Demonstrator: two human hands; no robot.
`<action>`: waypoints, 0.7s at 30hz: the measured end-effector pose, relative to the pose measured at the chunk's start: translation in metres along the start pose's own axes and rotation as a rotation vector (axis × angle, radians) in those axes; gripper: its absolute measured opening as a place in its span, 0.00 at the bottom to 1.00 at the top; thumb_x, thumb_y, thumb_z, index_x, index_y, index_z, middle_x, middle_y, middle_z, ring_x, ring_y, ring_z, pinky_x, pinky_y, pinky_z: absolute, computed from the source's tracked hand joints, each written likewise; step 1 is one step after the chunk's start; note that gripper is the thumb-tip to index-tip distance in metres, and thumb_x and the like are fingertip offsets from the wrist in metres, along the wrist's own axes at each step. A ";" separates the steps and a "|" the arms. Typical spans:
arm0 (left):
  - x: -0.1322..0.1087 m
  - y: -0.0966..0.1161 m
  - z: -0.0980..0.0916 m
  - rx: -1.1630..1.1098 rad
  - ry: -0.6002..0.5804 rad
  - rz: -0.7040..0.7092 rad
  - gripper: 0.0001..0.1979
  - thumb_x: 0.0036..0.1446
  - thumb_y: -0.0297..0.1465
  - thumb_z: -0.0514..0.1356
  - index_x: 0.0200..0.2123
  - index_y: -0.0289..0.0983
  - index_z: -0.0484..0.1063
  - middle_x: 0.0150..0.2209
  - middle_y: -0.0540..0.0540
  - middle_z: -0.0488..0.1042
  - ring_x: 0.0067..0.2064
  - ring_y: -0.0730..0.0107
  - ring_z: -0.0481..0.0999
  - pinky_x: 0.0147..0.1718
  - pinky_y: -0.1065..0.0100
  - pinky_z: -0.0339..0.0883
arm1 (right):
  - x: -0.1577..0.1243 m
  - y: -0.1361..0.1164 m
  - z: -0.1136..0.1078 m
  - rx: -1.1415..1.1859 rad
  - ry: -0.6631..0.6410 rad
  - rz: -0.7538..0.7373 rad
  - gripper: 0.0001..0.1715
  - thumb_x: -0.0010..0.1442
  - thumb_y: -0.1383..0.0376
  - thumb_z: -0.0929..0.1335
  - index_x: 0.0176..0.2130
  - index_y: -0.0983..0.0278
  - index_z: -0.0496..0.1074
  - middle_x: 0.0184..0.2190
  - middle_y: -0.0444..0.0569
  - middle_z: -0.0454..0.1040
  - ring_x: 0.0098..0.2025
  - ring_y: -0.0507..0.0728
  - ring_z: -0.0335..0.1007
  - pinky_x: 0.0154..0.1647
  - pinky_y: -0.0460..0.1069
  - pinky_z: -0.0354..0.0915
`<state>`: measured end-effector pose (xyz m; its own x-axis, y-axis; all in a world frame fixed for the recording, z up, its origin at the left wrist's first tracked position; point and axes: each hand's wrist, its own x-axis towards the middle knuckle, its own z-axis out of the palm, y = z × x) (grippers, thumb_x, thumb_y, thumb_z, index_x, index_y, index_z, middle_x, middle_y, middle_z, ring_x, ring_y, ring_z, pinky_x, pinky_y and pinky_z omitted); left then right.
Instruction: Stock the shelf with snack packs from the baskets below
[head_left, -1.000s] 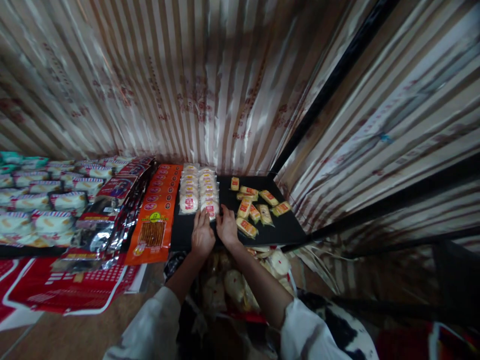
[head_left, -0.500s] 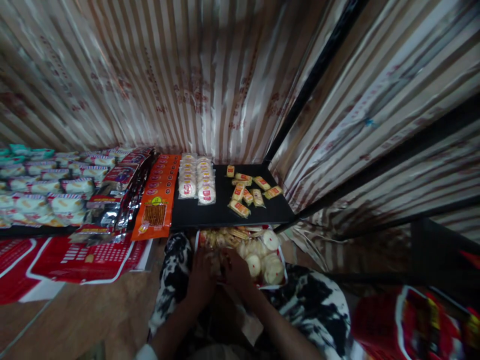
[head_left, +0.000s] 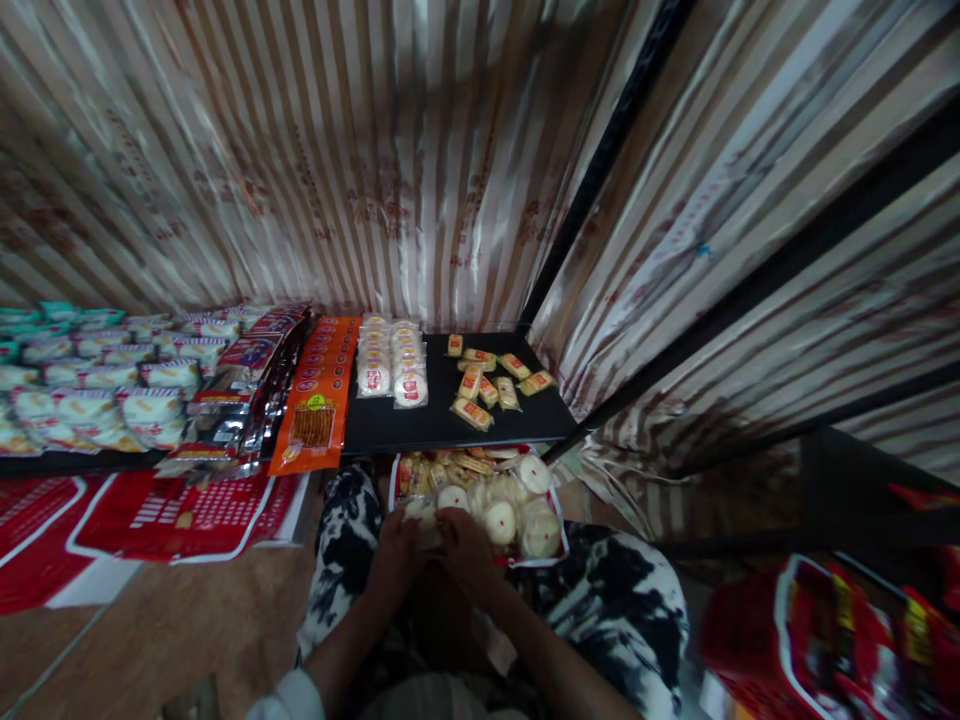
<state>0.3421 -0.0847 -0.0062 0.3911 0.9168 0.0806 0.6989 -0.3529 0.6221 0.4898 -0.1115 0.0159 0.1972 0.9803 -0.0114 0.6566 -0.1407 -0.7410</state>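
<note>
Between my two hands is a clear-wrapped packet of pale round crackers. My left hand is closed on its left side, and the fingers of my right hand grip its right edge. Both hands are at the near left part of a white-rimmed tray on my lap. Inside the tray are more wrapped pale round crackers, some with a red dot, and small yellow packets at the far left. My hands hide the tray's near left corner.
Just beyond the tray, a black shelf holds small yellow packets, two rows of white round packs, orange bags, dark red bags and white packs. Black posts stand at right. A red bag sits lower right.
A pale packet of round crackers now shows clearly between my hands, where earlier it was dark and indistinct. A round cracker behind my fingers has come into view. The camera has shifted slightly.
</note>
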 end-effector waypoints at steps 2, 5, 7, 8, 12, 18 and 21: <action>0.003 -0.001 -0.005 -0.079 0.021 -0.064 0.15 0.48 0.24 0.55 0.41 0.32 0.71 0.46 0.36 0.72 0.52 0.57 0.70 0.52 0.55 0.63 | 0.004 0.000 -0.002 0.063 0.015 0.030 0.17 0.57 0.70 0.58 0.39 0.66 0.73 0.38 0.54 0.75 0.42 0.57 0.71 0.46 0.51 0.64; 0.010 -0.001 -0.016 -0.269 0.033 -0.182 0.14 0.49 0.23 0.51 0.37 0.36 0.73 0.42 0.41 0.75 0.47 0.62 0.73 0.49 0.57 0.65 | 0.011 -0.001 -0.006 0.175 -0.001 0.052 0.17 0.56 0.70 0.59 0.39 0.63 0.73 0.38 0.51 0.76 0.41 0.55 0.71 0.45 0.51 0.65; 0.017 0.001 -0.026 -0.392 0.032 -0.264 0.13 0.49 0.25 0.51 0.35 0.36 0.74 0.41 0.42 0.76 0.45 0.62 0.73 0.48 0.58 0.65 | 0.016 -0.003 -0.009 0.233 -0.036 0.046 0.16 0.56 0.68 0.59 0.40 0.63 0.74 0.39 0.51 0.76 0.42 0.55 0.71 0.46 0.51 0.65; 0.021 0.001 -0.032 -0.430 0.028 -0.296 0.12 0.49 0.27 0.52 0.35 0.36 0.74 0.39 0.43 0.76 0.45 0.62 0.73 0.47 0.59 0.66 | 0.018 -0.005 -0.011 0.254 -0.055 0.043 0.16 0.57 0.67 0.60 0.40 0.64 0.74 0.39 0.51 0.76 0.42 0.55 0.71 0.47 0.51 0.65; 0.034 0.006 -0.055 -0.555 -0.005 -0.423 0.12 0.47 0.34 0.55 0.33 0.35 0.75 0.34 0.45 0.77 0.42 0.61 0.74 0.42 0.63 0.67 | 0.024 -0.015 -0.016 0.319 -0.129 0.000 0.17 0.57 0.64 0.60 0.42 0.63 0.74 0.42 0.50 0.75 0.46 0.55 0.70 0.50 0.53 0.63; 0.047 0.022 -0.097 -0.932 -0.098 -0.547 0.17 0.41 0.33 0.59 0.37 0.34 0.75 0.37 0.45 0.78 0.41 0.62 0.75 0.45 0.63 0.64 | 0.034 -0.029 -0.018 0.510 -0.155 0.034 0.17 0.53 0.61 0.65 0.42 0.62 0.74 0.41 0.49 0.75 0.41 0.55 0.71 0.44 0.51 0.66; 0.052 0.027 -0.113 -1.000 -0.096 -0.491 0.19 0.38 0.29 0.60 0.38 0.35 0.74 0.38 0.46 0.78 0.42 0.63 0.75 0.46 0.64 0.63 | 0.043 -0.039 -0.022 0.576 -0.137 0.049 0.20 0.51 0.55 0.67 0.42 0.63 0.73 0.35 0.48 0.76 0.35 0.54 0.71 0.39 0.50 0.67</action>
<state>0.3136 -0.0258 0.1029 0.2794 0.8819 -0.3798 0.0108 0.3926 0.9196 0.4886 -0.0674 0.0594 0.0964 0.9889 -0.1128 0.1403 -0.1257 -0.9821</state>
